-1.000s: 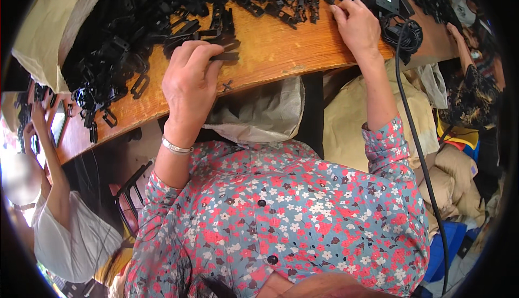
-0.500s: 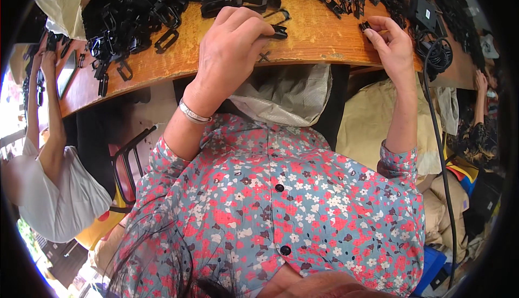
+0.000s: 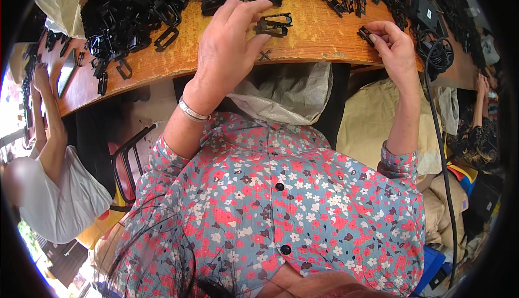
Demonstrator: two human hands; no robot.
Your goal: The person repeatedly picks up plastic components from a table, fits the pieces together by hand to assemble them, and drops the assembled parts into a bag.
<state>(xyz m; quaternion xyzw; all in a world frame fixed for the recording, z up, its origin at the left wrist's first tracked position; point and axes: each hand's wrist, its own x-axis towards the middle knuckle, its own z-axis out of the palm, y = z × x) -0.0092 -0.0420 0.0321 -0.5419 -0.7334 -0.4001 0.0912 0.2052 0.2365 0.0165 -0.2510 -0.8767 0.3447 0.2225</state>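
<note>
On the wooden table lies a black rectangular plastic frame (image 3: 276, 31), its open middle showing the wood. My left hand (image 3: 230, 41) is beside it, thumb and fingers spread apart; part of the frame's left end is hidden behind the hand. Farther right, above the table's front edge, my right hand (image 3: 394, 46) pinches a small dark plastic piece (image 3: 365, 34) between thumb and fingers. A small black cross-shaped bit (image 3: 265, 55) sits near the table edge, just below the frame.
Heaps of black plastic parts (image 3: 135, 14) cover the back and left of the table (image 3: 319, 33). At right are a black box (image 3: 424, 14) and a coiled cable (image 3: 437, 54). A woven sack (image 3: 292, 100) hangs under the edge. Co-workers' arms (image 3: 51, 108) show left and right.
My left hand has opened and let go of the black frame, which now shows more fully on the table. My right hand has shifted slightly, still pinching the small piece.
</note>
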